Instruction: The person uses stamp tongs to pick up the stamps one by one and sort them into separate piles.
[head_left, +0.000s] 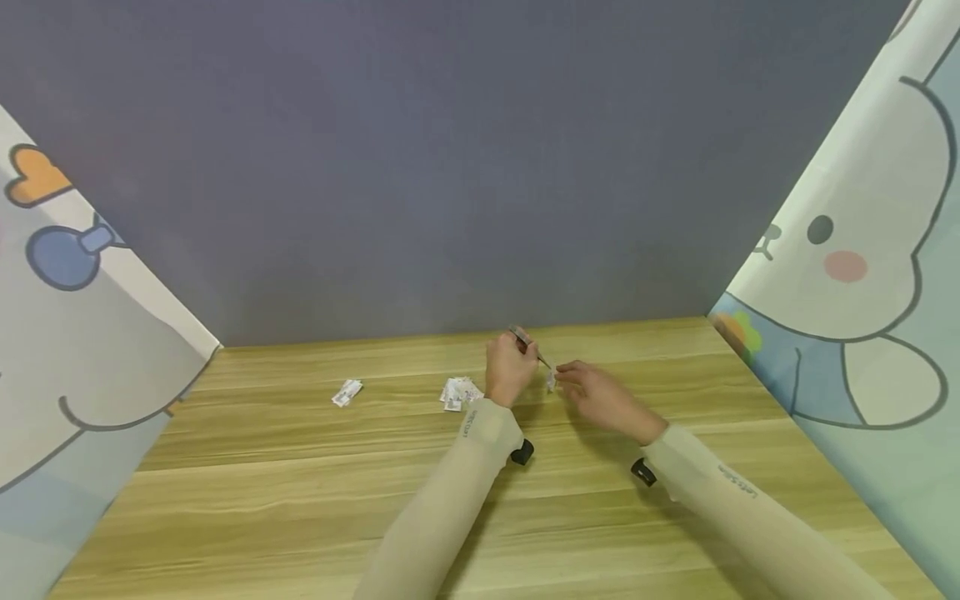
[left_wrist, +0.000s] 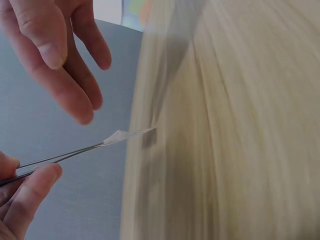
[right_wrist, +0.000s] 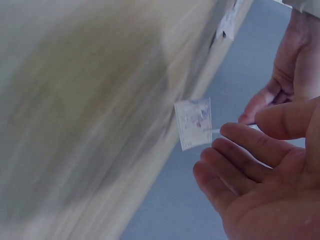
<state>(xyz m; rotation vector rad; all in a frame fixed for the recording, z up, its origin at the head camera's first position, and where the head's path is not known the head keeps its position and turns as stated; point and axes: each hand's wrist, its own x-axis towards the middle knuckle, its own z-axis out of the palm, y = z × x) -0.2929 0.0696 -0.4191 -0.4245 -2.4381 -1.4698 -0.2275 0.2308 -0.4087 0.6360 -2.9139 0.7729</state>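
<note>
My left hand (head_left: 510, 367) pinches a pair of metal tweezers (left_wrist: 65, 155) between thumb and fingers. The tweezer tips grip one edge of a small, thin printed piece (right_wrist: 194, 122), pale with bluish-purple marks and dark print along one side. It looks like a little card or sticker, held over the wooden table. Beside it is my right hand (head_left: 600, 400), its fingers loosely extended and holding nothing. Seen from the right wrist, the right fingertips (right_wrist: 230, 130) overlap the tweezers close to the piece.
A loose pile of similar small printed pieces (head_left: 459, 392) lies on the wooden table (head_left: 300, 483) left of my left hand. Farther left is a smaller stack (head_left: 347, 392). A grey panel (head_left: 450, 167) rises behind the table, with cartoon-printed panels at both sides.
</note>
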